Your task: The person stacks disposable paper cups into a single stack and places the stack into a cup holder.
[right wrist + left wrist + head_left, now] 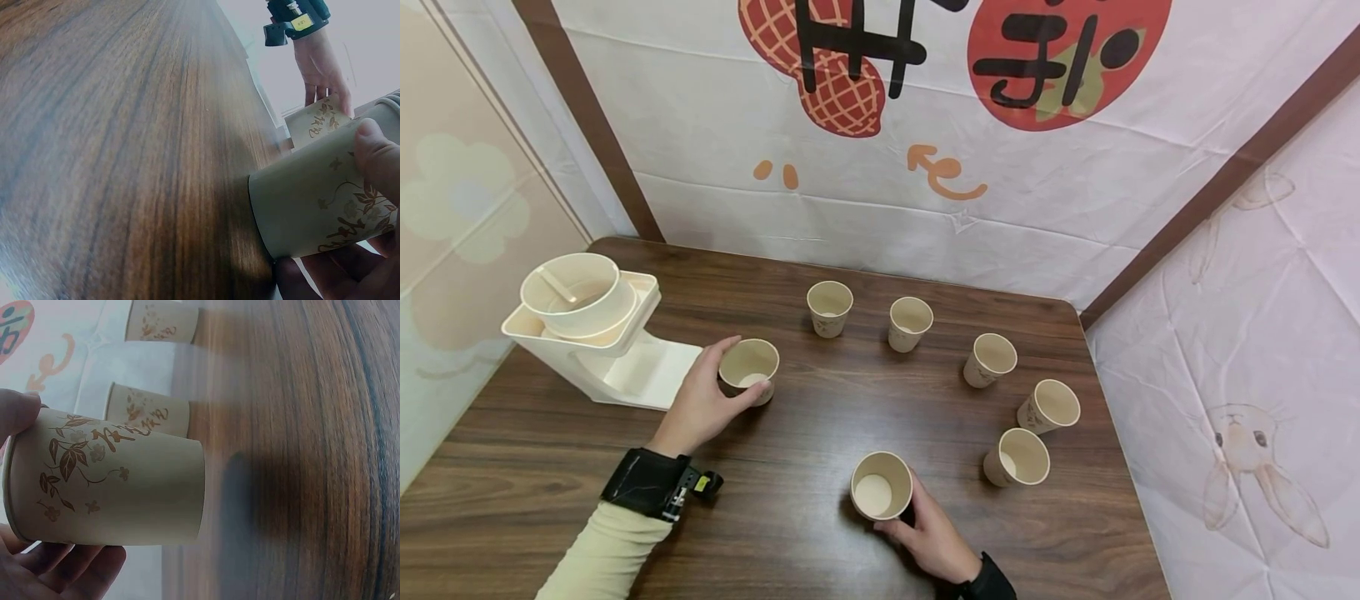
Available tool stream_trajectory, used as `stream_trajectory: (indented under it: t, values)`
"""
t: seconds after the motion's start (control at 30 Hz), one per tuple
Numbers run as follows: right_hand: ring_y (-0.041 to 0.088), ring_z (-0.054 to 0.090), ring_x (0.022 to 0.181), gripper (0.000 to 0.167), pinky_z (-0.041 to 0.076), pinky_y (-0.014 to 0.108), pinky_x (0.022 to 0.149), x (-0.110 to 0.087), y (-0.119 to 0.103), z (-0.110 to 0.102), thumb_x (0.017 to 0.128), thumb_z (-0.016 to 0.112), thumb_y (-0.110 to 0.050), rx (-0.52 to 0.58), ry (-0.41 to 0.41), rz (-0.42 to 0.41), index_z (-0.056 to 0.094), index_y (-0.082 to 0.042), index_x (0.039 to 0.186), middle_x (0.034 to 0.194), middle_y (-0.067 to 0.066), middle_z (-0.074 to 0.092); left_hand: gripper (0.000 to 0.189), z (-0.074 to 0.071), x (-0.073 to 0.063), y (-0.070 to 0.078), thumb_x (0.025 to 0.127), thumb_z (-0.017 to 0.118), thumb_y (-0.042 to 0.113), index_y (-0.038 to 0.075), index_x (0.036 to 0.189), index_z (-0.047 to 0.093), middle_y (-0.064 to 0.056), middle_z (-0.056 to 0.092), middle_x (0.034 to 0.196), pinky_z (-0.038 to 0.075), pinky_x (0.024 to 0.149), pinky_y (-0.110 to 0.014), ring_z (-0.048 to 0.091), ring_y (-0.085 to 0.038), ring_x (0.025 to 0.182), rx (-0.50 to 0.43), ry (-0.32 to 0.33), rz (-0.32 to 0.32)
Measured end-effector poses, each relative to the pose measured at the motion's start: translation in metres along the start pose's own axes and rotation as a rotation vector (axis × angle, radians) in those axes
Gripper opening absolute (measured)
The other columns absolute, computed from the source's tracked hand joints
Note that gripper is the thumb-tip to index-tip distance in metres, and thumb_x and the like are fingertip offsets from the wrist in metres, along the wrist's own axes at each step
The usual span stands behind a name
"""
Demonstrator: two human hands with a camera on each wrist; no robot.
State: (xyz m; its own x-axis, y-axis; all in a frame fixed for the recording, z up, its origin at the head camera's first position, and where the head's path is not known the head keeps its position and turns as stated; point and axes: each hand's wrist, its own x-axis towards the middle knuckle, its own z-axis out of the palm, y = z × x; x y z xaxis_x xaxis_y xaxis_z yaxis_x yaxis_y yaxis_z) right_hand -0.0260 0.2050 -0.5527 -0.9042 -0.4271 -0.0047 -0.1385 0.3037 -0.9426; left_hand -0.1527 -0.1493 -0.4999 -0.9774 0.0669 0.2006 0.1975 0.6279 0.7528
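Note:
My left hand [703,402] grips a beige paper cup [749,360] by its sides, thumb on the near side, just right of the white dispenser's base. In the left wrist view this paper cup [119,487] shows brown printed leaves and lettering, and a gap separates its bottom from its shadow on the table. Near the front, my right hand [934,533] holds a second paper cup [882,486] from its right side. The right wrist view shows that second cup [312,194] between thumb and fingers, its bottom edge right at the tabletop. Both cups look empty inside.
Several more upright paper cups curve around the back and right, among them a back cup [830,310] and a right-hand cup [1017,458]. A white stand [625,350] at left carries a round bowl [580,308] with a stick inside. Printed cloth [865,225] hangs behind the wooden table [820,417].

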Motion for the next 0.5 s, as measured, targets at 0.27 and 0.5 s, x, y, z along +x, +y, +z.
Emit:
stream_trajectory:
  t: [0.27, 0.5]
  values:
    - [0.027, 0.043, 0.140, 0.077, 0.034, 0.029, 0.116, -0.001, 0.002, 0.001, 0.095, 0.074, -0.018, -0.016, 0.002, -0.038, 0.030, -0.020, 0.158, 0.153, 0.008, 0.046, 0.083, 0.000, -0.004, 0.005, 0.085, 0.084, 0.030, -0.006, 0.147, 0.041, -0.031, 0.049, 0.136, 0.041, 0.097, -0.059, 0.050, -0.045, 0.120, -0.014, 0.007, 0.021]
    - [0.025, 0.043, 0.140, 0.078, 0.033, 0.028, 0.116, 0.000, 0.001, 0.001, 0.094, 0.075, -0.017, 0.005, 0.007, -0.026, 0.031, -0.021, 0.157, 0.153, 0.005, 0.046, 0.082, -0.002, -0.007, 0.014, 0.084, 0.085, 0.027, -0.006, 0.145, 0.043, -0.029, 0.051, 0.134, 0.041, 0.098, -0.058, 0.051, -0.043, 0.120, -0.027, 0.006, 0.051]
